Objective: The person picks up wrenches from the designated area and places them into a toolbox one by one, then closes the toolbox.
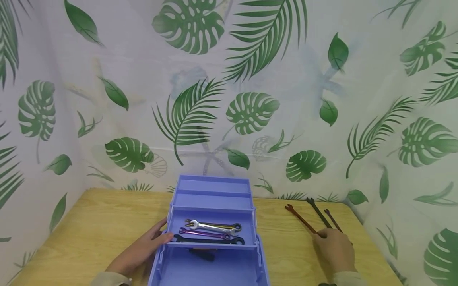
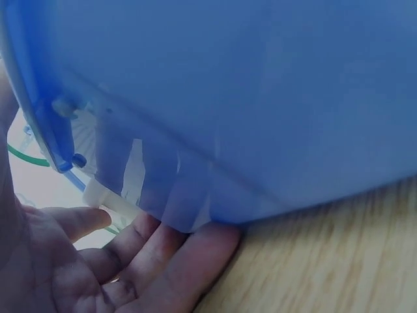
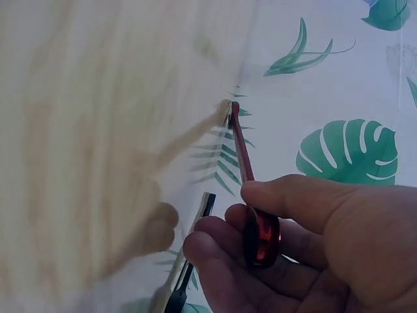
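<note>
My right hand (image 1: 334, 246) pinches a red combination wrench (image 1: 300, 217) between thumb and fingers at the right of the table. Its ring end (image 3: 262, 238) lies against my fingers, and its open end points away, toward the wall. Beside that hand lie a black wrench (image 1: 318, 212) and a smaller dark wrench (image 1: 332, 220). My left hand (image 1: 143, 246) holds the left side of the blue toolbox (image 1: 211, 274), thumb on the tray edge and fingers (image 2: 182, 261) against the outer wall. In the raised tray (image 1: 247, 216) lie silver (image 1: 211, 227), purple (image 1: 204, 233), black (image 1: 200, 240) and gold (image 1: 234, 226) wrenches.
The toolbox lid (image 1: 214, 185) stands raised behind the tray. A dark object (image 1: 202, 254) shows partly under the tray, in the lower compartment. The wooden table (image 1: 89, 230) meets a leaf-patterned cloth wall (image 1: 143, 127) at the back and sides.
</note>
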